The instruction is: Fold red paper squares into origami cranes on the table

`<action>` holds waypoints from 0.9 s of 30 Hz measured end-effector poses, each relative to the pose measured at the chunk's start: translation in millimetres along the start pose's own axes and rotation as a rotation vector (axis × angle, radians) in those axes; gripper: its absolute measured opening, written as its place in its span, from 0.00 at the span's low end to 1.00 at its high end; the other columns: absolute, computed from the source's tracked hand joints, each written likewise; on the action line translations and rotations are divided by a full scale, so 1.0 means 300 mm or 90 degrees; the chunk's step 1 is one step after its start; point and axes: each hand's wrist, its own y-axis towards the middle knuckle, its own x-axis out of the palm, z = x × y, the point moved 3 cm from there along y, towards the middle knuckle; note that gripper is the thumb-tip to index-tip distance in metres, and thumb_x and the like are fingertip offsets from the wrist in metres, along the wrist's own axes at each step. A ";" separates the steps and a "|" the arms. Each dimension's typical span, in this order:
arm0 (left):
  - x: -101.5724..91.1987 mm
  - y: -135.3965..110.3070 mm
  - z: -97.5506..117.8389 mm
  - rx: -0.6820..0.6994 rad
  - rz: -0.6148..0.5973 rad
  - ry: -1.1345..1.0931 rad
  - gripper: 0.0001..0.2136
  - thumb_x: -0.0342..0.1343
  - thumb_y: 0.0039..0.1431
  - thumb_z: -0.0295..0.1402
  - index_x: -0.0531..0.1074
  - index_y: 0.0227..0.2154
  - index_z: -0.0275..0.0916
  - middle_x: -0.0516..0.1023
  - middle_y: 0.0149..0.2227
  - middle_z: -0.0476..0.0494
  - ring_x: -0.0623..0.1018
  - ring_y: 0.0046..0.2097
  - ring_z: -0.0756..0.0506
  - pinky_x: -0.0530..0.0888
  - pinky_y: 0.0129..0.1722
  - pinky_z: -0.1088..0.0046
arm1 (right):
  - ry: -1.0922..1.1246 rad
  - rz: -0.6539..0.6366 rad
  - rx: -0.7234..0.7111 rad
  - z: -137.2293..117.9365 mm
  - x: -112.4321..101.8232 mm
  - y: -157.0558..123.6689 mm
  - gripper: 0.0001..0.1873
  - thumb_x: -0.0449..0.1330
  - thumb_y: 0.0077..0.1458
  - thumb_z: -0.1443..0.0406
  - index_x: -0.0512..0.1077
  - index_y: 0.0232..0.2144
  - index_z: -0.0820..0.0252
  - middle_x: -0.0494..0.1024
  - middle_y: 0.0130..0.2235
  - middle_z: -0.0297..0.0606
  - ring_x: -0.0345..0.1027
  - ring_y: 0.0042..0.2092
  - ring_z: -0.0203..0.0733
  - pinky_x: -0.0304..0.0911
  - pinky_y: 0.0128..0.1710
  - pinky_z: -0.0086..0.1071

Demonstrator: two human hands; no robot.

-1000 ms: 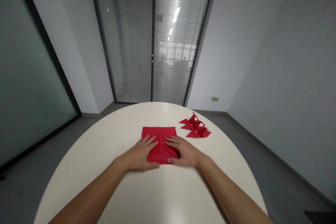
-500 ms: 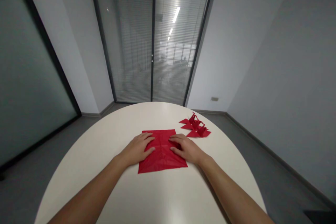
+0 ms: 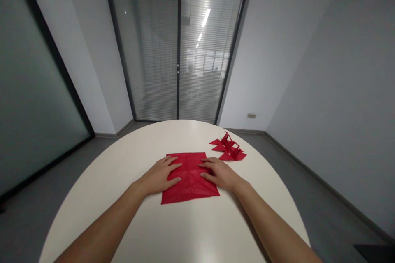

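A square sheet of red paper (image 3: pixel 189 178) lies unfolded on the table, with faint crease lines crossing its middle. On its left side rests my left hand (image 3: pixel 159 176), palm down and fingers spread. My right hand (image 3: pixel 220 174) lies on the right side, its fingers apart and slightly curved over the paper. Neither hand grips anything. Beyond my right hand stand several red folded paper cranes (image 3: pixel 228 148), bunched close together with pointed wings and necks.
The round white table (image 3: pixel 173 234) curves away on both sides. Glass doors with blinds (image 3: pixel 179 49) stand behind it. A small wall socket (image 3: pixel 251 116) sits low on the wall at right, and a dark object (image 3: pixel 373 253) is at the lower right corner.
My left hand has shifted very slightly to the left on the paper. The right hand, the sheet and the cranes stay nearly as they were.
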 end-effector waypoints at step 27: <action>-0.070 -0.013 0.062 -0.005 0.076 0.016 0.15 0.46 0.70 0.37 0.80 0.39 0.43 0.84 0.39 0.42 0.80 0.41 0.40 0.73 0.43 0.64 | 0.079 0.117 0.066 -0.021 -0.026 -0.012 0.12 0.54 0.67 0.60 0.76 0.38 0.57 0.81 0.39 0.39 0.73 0.39 0.44 0.65 0.41 0.36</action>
